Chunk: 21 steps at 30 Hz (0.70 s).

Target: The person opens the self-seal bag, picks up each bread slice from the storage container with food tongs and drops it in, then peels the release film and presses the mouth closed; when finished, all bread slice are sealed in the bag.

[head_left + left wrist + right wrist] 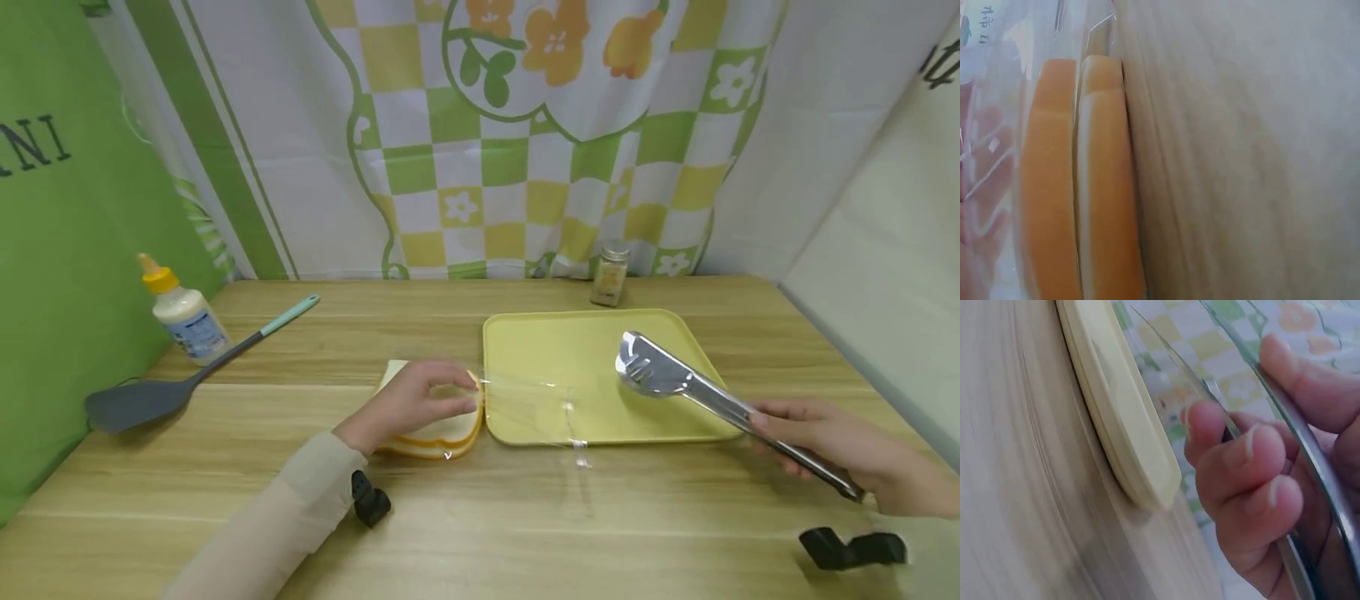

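Even, soft indoor light; dimmer wrist views.
Glints streak the metal tongs (711, 398) and clear wrapper (567, 407); the table (1241, 156) blurs in the left wrist view, faintly shadowed in the right.

The left hand (408, 407) lay turned toward the other one, its left thumb (452, 407) below the forefinger (450, 373), tips slightly apart; behind it the sleeved left forearm (262, 508) slanted back. The right hand (843, 437) was closed in a grip, right thumb (1313, 384) opposite its bent fingers (1229, 469), the cuff (933, 550) just behind the wrist.
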Tool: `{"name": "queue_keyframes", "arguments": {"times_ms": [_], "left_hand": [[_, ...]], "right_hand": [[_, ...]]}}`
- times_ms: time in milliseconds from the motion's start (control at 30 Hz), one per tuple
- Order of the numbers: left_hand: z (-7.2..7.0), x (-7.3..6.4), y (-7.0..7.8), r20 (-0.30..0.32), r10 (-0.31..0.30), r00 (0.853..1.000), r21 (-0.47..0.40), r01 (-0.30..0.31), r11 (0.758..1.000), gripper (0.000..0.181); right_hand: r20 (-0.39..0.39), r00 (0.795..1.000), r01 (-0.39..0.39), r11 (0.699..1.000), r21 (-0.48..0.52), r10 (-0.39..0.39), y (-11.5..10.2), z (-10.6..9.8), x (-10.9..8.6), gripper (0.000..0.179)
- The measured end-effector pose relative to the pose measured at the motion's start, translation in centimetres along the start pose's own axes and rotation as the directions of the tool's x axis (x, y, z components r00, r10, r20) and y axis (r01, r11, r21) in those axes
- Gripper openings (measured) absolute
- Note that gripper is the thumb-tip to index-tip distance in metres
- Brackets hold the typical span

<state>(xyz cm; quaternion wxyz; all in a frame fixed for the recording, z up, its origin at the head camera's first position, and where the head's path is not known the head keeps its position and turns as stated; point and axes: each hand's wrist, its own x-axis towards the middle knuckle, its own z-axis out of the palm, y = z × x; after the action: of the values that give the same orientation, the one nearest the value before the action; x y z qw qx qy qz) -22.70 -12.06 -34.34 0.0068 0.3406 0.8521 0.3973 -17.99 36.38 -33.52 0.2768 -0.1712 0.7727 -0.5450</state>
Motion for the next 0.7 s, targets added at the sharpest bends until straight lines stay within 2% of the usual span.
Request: {"name": "queue_keyframes", "arguments": {"times_ms": [100,200,300,433,533,633,700], "left_hand": [[0.1,-0.2,-0.1,0.001,-0.004,1.000,0.000,0.004,1.000,0.019],[0.2,-0.3,-0.1,-0.006,-0.011,1.000,0.007,0.011,1.000,0.020],[0.3,-0.5,-0.1,-0.023,-0.020,1.000,0.018,0.020,1.000,0.020],[0.3,-0.6,-0.2,-0.044,-0.027,0.999,0.028,0.028,0.999,0.018],[0.3,-0.6,-0.2,-0.047,-0.033,0.998,0.030,0.034,0.999,0.018],[0.3,-0.6,-0.3,-0.049,-0.031,0.998,0.034,0.033,0.999,0.018],[0.4,-0.6,-0.3,-0.052,-0.028,0.998,0.035,0.030,0.999,0.018]], "right_hand": [[-0.089,0.996,-0.031,0.998,-0.050,0.027,0.7,-0.7,-0.6,0.033],[-0.210,0.974,-0.107,0.987,-0.121,0.080,1.2,-1.1,-1.1,0.027],[-0.328,0.939,-0.169,0.971,-0.171,0.106,1.7,-1.3,-1.3,0.029],[-0.458,0.881,-0.227,0.956,-0.187,0.119,2.3,-1.4,-1.4,0.042],[-0.514,0.843,-0.280,0.945,-0.168,0.158,2.4,-1.3,-1.3,0.063],[-0.532,0.822,-0.325,0.935,-0.143,0.204,2.4,-1.5,-1.3,0.073],[-0.531,0.810,-0.348,0.933,-0.093,0.249,2.2,-1.6,-1.3,0.077]]}}
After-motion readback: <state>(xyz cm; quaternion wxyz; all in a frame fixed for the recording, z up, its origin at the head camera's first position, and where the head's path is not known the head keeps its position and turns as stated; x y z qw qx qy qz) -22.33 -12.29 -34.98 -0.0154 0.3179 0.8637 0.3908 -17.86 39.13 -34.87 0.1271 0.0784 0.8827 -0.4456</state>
